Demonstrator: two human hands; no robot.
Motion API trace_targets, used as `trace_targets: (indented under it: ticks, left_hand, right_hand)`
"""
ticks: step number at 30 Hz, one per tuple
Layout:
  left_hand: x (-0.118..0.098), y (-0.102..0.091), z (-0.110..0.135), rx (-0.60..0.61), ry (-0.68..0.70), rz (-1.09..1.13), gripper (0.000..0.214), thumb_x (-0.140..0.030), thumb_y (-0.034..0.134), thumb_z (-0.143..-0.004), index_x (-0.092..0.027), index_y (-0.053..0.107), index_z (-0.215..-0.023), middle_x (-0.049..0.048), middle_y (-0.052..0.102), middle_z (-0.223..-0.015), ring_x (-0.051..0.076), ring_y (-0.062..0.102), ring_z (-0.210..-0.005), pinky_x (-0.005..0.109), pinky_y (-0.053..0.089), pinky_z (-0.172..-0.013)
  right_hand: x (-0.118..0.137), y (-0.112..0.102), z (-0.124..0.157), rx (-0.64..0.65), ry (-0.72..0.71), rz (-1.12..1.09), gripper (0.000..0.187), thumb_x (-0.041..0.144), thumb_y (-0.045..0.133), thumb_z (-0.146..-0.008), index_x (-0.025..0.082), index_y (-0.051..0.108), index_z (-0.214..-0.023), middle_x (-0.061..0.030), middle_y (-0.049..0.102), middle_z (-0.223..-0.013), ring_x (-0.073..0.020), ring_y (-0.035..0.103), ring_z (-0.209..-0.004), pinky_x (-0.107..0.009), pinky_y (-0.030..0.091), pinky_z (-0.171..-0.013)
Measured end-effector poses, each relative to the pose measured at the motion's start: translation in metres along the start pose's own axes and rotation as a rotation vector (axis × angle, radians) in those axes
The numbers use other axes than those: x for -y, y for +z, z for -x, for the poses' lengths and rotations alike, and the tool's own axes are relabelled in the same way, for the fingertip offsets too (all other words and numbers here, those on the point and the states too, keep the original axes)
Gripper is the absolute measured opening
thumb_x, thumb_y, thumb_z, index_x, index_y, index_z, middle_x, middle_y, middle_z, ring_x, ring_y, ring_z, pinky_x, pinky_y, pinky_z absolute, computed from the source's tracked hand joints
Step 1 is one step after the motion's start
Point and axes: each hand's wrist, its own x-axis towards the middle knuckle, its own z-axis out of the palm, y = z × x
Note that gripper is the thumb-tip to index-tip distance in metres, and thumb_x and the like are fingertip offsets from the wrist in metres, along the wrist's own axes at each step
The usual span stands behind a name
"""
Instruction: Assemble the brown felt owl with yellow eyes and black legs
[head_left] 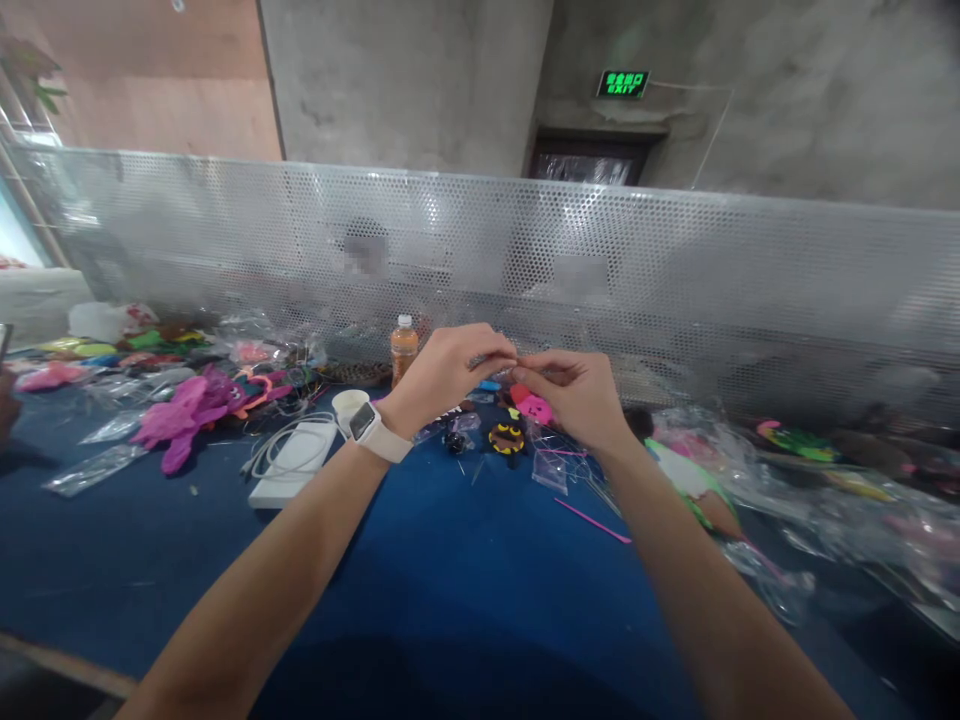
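Observation:
My left hand [457, 358], with a watch [367, 422] on its wrist, is raised over the far part of the blue table [480, 570]. Its fingertips are pinched and meet those of my right hand [581, 395], which is pinched as well. Whatever sits between the fingertips is too small to make out. Below them lie a black clay figure with yellow eyes [508, 438] and a pink clay piece [534, 408]. A clear plastic piece [551, 472] rests near my right hand, close to a thin pink stick [592, 520].
An orange drink bottle [403, 350] stands behind my left wrist. A white box [296, 465] with a coiled cable and a purple clay figure [187, 412] lie leftward. Clear bags and a green-and-white piece [694, 480] crowd the right. A perforated metal screen [465, 250] bounds the back.

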Motion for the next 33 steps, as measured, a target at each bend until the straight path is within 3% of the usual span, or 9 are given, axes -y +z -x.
trace_targets:
  ticks: [5,10,15,18,22,28,33]
  left_hand:
    - [-0.003,0.002,-0.001,-0.043,-0.029,-0.001,0.009,-0.020,0.070,-0.099,-0.024,0.076,-0.093,-0.0001,0.077,-0.090,0.016,0.071,-0.085,0.029,0.053,-0.079]
    - [-0.008,0.005,-0.001,-0.085,-0.163,0.071,0.010,-0.020,0.072,-0.095,-0.024,0.076,-0.087,-0.0009,0.079,-0.084,0.016,0.072,-0.077,0.029,0.055,-0.075]
    - [-0.009,0.000,-0.003,-0.005,-0.363,0.337,0.007,-0.019,0.074,-0.091,-0.019,0.078,-0.085,0.0034,0.078,-0.077,0.016,0.072,-0.071,0.028,0.056,-0.065]
    - [-0.007,0.000,-0.003,0.028,-0.490,0.523,0.004,-0.017,0.077,-0.088,-0.015,0.078,-0.085,0.0064,0.078,-0.078,0.015,0.072,-0.072,0.027,0.058,-0.067]
    - [0.001,0.008,0.001,0.040,-0.561,0.640,0.010,-0.021,0.076,-0.089,-0.012,0.077,-0.088,0.0084,0.078,-0.081,0.015,0.073,-0.076,0.028,0.061,-0.072]
    - [0.000,0.006,0.000,0.038,-0.547,0.674,0.014,-0.025,0.074,-0.093,-0.011,0.076,-0.096,0.0090,0.078,-0.086,0.016,0.075,-0.082,0.031,0.062,-0.081]
    - [-0.006,-0.006,-0.003,0.126,-0.220,0.283,0.013,-0.027,0.069,-0.098,-0.017,0.076,-0.094,0.0043,0.076,-0.085,0.015,0.069,-0.080,0.028,0.054,-0.076]
  right_hand:
    - [0.003,0.004,0.004,-0.066,-0.045,0.095,0.011,0.034,0.082,-0.082,0.025,0.085,-0.086,-0.0019,0.081,-0.075,-0.0213,0.074,-0.064,-0.037,0.063,-0.060]
    - [0.002,0.013,0.009,-0.161,-0.158,0.243,0.012,0.031,0.075,-0.089,0.024,0.085,-0.090,-0.0006,0.079,-0.070,-0.0190,0.070,-0.058,-0.034,0.057,-0.056]
    - [0.001,0.017,0.013,-0.208,-0.336,0.405,0.015,0.026,0.070,-0.093,0.027,0.085,-0.089,-0.0005,0.080,-0.076,-0.0175,0.068,-0.061,-0.033,0.055,-0.062]
    - [-0.006,0.015,0.013,-0.194,-0.416,0.462,0.017,0.025,0.068,-0.096,0.028,0.085,-0.094,-0.0009,0.083,-0.084,-0.0187,0.074,-0.071,-0.034,0.057,-0.069]
    - [-0.017,0.010,0.011,-0.161,-0.463,0.509,0.019,0.023,0.067,-0.096,0.027,0.085,-0.099,-0.0033,0.084,-0.093,-0.0208,0.078,-0.084,-0.033,0.057,-0.069]
    - [0.003,0.000,0.005,-0.093,-0.357,0.478,0.015,0.024,0.071,-0.093,0.024,0.086,-0.096,-0.0045,0.084,-0.087,-0.0207,0.077,-0.071,-0.034,0.059,-0.064]
    - [0.022,-0.013,0.000,0.143,0.040,0.147,0.009,0.032,0.083,-0.083,0.024,0.086,-0.085,-0.0039,0.081,-0.076,-0.0191,0.072,-0.063,-0.031,0.058,-0.058]
